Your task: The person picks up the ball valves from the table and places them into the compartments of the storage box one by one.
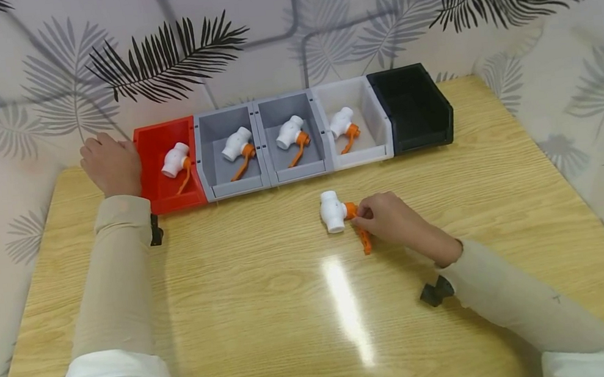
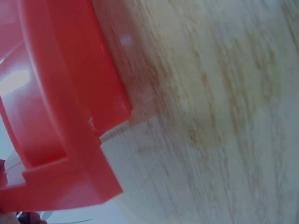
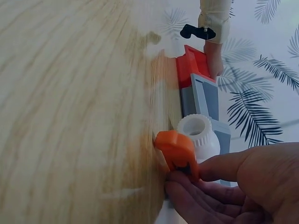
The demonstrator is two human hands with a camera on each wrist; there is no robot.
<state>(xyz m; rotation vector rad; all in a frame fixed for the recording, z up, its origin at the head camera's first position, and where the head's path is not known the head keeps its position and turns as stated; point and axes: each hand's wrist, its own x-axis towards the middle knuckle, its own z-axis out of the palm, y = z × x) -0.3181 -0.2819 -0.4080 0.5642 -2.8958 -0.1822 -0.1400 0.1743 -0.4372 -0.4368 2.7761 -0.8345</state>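
Note:
A white ball valve (image 1: 333,212) with an orange lever lies on the wooden table, in front of the row of bins. My right hand (image 1: 390,219) pinches its orange lever (image 3: 176,148) between thumb and fingers. In the right wrist view the valve's round white opening (image 3: 194,126) shows just beyond the lever. Far to the left, my left hand (image 1: 112,165) is against the outer side of the red bin (image 1: 180,202), fingers bent. How those fingers meet the bin is hidden. The left wrist view shows mostly the red bin's wall (image 2: 74,84) and table.
Joined to the red bin are two grey bins (image 1: 241,186), a white bin (image 1: 363,155) and a black bin (image 1: 418,109). The red, grey and white bins each hold one similar valve (image 1: 290,132). Behind the table (image 1: 259,303) hangs leaf-patterned cloth (image 1: 263,26).

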